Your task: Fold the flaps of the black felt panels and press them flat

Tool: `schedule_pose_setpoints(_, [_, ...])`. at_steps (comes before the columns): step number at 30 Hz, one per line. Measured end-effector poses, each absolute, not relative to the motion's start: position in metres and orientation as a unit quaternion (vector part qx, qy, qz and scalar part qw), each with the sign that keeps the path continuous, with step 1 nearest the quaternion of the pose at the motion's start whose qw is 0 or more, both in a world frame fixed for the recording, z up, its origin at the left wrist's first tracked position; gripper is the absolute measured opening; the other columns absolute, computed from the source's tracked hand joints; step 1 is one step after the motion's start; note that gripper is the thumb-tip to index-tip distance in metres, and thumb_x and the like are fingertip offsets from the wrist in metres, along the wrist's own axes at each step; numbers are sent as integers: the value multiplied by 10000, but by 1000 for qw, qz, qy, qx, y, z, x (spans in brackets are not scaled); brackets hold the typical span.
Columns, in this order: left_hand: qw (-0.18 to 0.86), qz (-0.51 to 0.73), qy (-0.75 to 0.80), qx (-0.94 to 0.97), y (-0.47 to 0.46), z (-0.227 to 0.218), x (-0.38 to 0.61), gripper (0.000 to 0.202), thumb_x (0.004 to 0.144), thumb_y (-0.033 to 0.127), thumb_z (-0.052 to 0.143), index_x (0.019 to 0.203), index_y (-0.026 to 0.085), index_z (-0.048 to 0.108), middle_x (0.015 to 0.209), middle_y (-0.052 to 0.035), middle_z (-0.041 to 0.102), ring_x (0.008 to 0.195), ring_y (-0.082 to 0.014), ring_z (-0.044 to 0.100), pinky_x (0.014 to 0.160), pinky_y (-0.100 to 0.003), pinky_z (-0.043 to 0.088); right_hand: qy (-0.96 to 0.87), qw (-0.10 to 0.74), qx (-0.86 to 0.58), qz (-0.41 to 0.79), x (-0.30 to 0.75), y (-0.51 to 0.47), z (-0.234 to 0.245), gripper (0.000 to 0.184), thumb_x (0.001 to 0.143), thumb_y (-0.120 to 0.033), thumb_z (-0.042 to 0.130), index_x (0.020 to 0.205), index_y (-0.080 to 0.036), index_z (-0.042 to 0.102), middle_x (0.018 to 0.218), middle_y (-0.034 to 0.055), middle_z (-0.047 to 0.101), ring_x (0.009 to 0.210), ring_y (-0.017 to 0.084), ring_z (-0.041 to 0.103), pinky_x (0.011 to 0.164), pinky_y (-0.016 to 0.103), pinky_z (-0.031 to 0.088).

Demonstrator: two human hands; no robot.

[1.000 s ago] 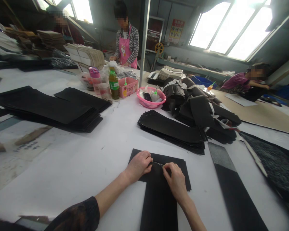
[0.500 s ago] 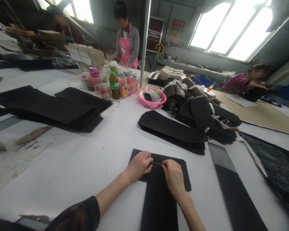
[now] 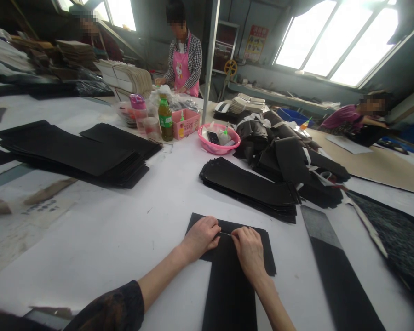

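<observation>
Your left hand point(image 3: 200, 236) lies curled on the far edge of the black sheet point(image 3: 229, 289), fingertips pinched on a thin pale strip point(image 3: 227, 234). Your right hand point(image 3: 250, 250), just beside it, pinches the strip's other end. The sheet lies flat on the desk point(image 3: 124, 230), under both hands. The strip is too small to identify.

Risk, as I judge it: an uneven pull between your hands could skew or snap the strip, and light pressure could let the sheet slide. A stack of black sheets point(image 3: 248, 186) sits just beyond your fingers.
</observation>
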State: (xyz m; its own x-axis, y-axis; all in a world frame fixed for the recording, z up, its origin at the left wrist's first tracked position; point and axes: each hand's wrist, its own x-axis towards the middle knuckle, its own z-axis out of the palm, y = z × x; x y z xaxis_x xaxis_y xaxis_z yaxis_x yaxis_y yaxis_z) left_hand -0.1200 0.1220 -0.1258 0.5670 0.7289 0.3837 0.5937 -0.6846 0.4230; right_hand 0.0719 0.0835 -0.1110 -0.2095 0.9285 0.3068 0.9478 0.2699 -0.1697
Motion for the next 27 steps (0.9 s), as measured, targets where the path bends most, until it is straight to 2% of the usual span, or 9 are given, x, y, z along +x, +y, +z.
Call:
schedule_pose_setpoints(7, [123,269,377,878,122,-127,-120,95,851,134,604,914,161,538,984,-53,523,958,-216,531,877,-365,485,-792,139,-592,-51,68,90,-106,186,929,-151,472,773,-202,560,752,22,565,766,191,532,936,394,353])
schedule_pose_setpoints(11, [121,270,376,878,122,-129,-119,83,852,137,594,908,163,539,975,-54,522,946,-218,531,868,-369,490,-796,122,-590,-64,67,94,-107,176,898,-125,489,747,-192,551,747,51,555,762,218,501,840,398,380])
schedule_pose_setpoints(15, [118,272,372,880,123,-129,-120,95,844,131,598,916,168,548,987,-58,519,963,-225,532,882,-375,490,-805,120,-578,-52,70,92,-110,167,898,-131,495,749,-195,535,724,37,542,738,209,498,804,382,395])
schedule_pose_setpoints(18, [116,274,371,880,123,-130,-120,113,833,123,607,923,169,558,993,-59,518,976,-229,533,894,-379,489,-816,127,-563,-35,75,88,-111,159,905,-141,490,763,-203,526,727,19,540,743,197,515,848,380,405])
schedule_pose_setpoints(22, [115,278,373,878,123,-130,-120,120,828,124,613,924,175,562,998,-63,521,975,-232,540,884,-392,496,-828,140,-543,-20,83,81,-108,160,906,-136,473,771,-211,514,737,-2,539,742,174,534,990,408,357])
schedule_pose_setpoints(27, [120,281,371,877,122,-129,-119,136,828,123,616,939,178,559,994,-61,525,981,-231,544,878,-389,498,-814,174,-554,-2,99,68,-107,146,927,-167,462,798,-213,512,762,-9,550,771,166,550,1020,414,342])
